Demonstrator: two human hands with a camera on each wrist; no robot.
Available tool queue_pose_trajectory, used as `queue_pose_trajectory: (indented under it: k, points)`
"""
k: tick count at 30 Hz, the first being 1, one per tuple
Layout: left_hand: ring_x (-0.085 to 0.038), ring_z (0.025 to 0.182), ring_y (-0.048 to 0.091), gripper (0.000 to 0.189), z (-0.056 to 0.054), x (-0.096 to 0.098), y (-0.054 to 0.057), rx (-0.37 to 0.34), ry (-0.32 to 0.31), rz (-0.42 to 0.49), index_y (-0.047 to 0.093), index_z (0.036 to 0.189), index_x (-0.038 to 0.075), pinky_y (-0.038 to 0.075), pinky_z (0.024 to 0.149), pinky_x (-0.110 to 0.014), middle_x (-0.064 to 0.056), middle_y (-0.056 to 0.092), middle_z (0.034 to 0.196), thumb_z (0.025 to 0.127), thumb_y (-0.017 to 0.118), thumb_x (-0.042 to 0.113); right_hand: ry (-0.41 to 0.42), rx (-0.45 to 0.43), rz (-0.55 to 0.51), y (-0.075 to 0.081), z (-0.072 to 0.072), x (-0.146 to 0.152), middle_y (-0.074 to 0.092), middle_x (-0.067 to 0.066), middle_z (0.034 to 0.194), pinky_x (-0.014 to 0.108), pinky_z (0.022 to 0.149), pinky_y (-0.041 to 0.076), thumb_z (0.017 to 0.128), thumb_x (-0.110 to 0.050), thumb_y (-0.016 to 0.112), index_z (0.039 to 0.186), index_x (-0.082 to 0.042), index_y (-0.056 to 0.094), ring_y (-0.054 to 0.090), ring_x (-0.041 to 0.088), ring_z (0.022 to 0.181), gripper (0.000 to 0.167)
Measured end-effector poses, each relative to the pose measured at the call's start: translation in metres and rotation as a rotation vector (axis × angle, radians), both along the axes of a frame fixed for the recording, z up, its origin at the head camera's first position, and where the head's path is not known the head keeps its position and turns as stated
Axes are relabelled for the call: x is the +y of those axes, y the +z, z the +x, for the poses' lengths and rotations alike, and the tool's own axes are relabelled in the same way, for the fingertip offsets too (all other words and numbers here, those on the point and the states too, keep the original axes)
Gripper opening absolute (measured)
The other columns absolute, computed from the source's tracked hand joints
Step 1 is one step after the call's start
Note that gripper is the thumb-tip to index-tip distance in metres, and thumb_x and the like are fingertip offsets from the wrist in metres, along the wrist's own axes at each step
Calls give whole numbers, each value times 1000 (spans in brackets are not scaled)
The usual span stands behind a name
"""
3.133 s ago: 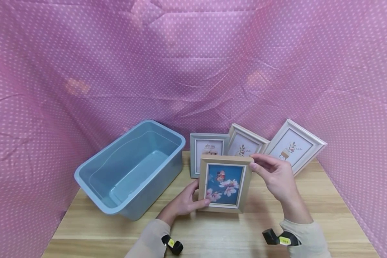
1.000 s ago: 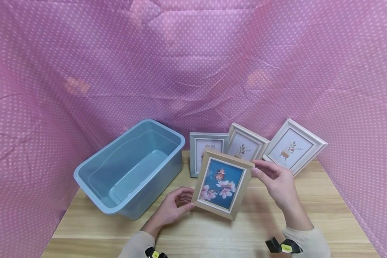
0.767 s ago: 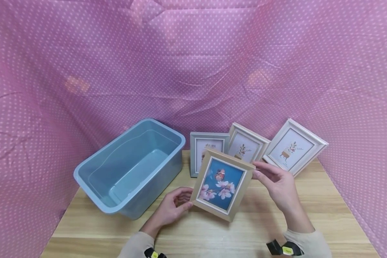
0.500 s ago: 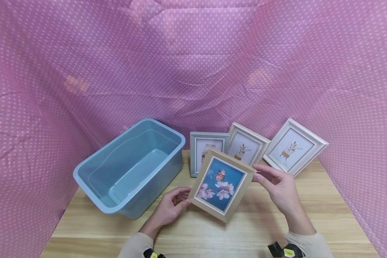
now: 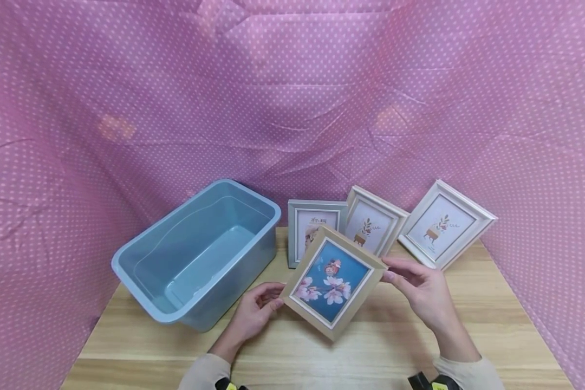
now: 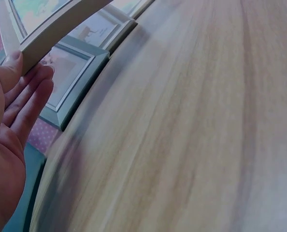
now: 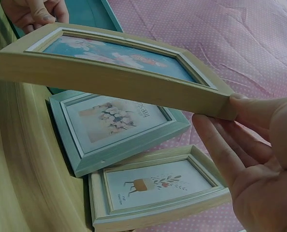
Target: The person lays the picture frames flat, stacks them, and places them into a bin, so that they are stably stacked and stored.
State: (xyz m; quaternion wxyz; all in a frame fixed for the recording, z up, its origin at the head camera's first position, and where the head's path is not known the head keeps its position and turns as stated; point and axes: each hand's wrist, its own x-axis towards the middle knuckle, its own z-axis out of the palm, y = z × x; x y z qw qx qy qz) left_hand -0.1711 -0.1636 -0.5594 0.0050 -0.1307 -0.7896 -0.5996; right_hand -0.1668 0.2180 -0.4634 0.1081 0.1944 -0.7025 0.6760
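A tan picture frame with a blue blossom-and-butterfly print is held up between both hands, tilted clockwise with one corner pointing down. My left hand pinches its left corner, thumb on the front and fingers behind. At the opposite, right corner my right hand pinches it between thumb and fingertips. In the right wrist view the tan frame is seen edge-on, above the other frames. Behind it stands a grey-green picture frame, whose lower right part is hidden by the held frame.
A cream frame with a plant-pot print leans behind, and a white frame with a similar print tilts at the right. A blue plastic bin stands at the left on the wooden table. Pink dotted cloth surrounds the table.
The tan frame has turned from nearly upright to a steep clockwise tilt, and lifted off the table. My left hand has shifted left and now pinches its left corner; my right hand has lowered slightly.
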Motion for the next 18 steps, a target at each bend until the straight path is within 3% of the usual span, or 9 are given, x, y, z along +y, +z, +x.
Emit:
queue_pose_trajectory:
  k: [4,11,18]
  points:
    - [-7,102,74,30,1,2,1,1,33,18,74,125,1,62,90,-21,-21,78,119,96,78,2,-12,-6,19,-2,2,1,80,-11,118,24,88,66,95,19,67,123,21,67,81,8,93,28]
    - [1,101,74,25,1,2,1,93,55,102,73,119,-10,63,86,-18,-31,76,114,95,76,-3,-7,17,-26,-7,6,1,80,-7,122,23,90,65,91,25,65,118,22,68,77,5,108,28]
    - [1,98,74,22,2,4,1,68,123,126,74,117,-8,63,86,-17,-28,78,112,95,77,-3,-16,49,-39,-14,9,0,80,-6,124,25,91,65,87,26,68,112,21,71,75,4,115,26]
